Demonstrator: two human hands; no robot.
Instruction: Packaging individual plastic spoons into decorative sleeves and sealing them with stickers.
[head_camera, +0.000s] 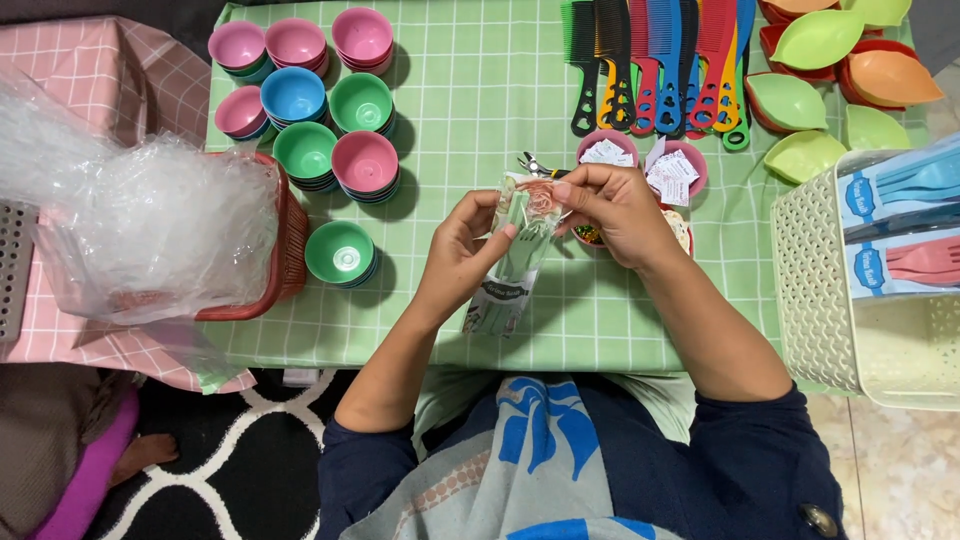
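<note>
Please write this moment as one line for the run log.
left hand: holds clear packet of forks | right hand: pinches packet top | nearby: small bowls, combs, white basket

The packet (515, 255) held between the left hand (462, 250) and the right hand (612, 210) is clear, glossy plastic film over pale plastic forks. The small bowls (330, 110), the combs (660, 65) and the leaf-shaped dishes (830, 70) look like smooth, slightly shiny moulded plastic, and the cream basket (815, 290) is matt perforated plastic. The green checked table cover (480, 90) looks smooth and faintly sheened, and the crumpled clear bags (150, 220) are thin glossy film.
</note>
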